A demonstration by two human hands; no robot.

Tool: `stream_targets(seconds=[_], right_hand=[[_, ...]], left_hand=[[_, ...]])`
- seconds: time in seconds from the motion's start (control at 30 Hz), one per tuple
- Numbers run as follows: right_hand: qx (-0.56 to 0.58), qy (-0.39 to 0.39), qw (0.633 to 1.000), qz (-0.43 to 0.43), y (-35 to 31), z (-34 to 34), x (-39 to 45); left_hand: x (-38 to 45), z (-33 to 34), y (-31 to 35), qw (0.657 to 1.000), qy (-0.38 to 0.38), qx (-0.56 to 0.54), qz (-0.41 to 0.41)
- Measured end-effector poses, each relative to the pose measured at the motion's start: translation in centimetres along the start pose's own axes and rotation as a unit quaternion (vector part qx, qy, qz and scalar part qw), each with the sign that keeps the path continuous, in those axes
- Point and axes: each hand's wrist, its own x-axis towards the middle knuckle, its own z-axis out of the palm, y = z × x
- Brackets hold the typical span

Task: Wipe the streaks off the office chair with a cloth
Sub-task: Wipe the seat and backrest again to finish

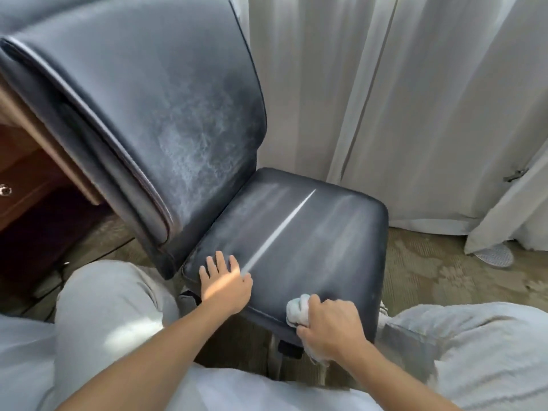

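We see the dark office chair (184, 120) filling the view, its tall backrest leaning up to the left and its seat (311, 238) running away toward the white curtain (400, 99); pale streaks haze both surfaces. Our left hand (226, 281) lies flat on the seat's near left corner, fingers straight and spread. Our right hand (329, 327) grips the bunched white cloth (298, 311) at the seat's near edge, the wad poking out leftward past our curled fingers (314, 307).
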Motion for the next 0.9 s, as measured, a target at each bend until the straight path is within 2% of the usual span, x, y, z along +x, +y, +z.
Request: stream_targets(seconds=[0.13, 0.2, 0.37, 0.7, 0.8, 0.9], right_hand=[[0.036, -0.038, 0.998, -0.044, -3.1, -0.4, -2.1], [0.086, -0.037, 0.996, -0.012, -2.6, 0.2, -1.6], [0.142, 0.033, 0.988, 0.058, 1.3, 1.2, 2.1], [0.244, 0.022, 0.956, 0.161, 9.5, -2.1, 11.8], [0.314, 0.009, 0.934, 0.172, 11.9, -1.5, 16.1], [0.400, -0.022, 0.895, 0.194, 12.2, -2.3, 19.3]], left_hand=[[-1.8, 1.4, -1.2, 0.997, -0.011, -0.056, -0.053], [-1.7, 1.7, -2.8, 0.996, -0.019, -0.065, -0.053], [-0.3, 2.1, -6.8, 0.996, -0.011, -0.091, -0.017], [6.2, -0.9, -11.6, 0.998, 0.043, -0.050, 0.016], [7.6, -1.4, -10.9, 0.998, 0.053, -0.031, -0.029], [6.8, -0.6, -8.3, 0.983, 0.057, -0.104, -0.140]])
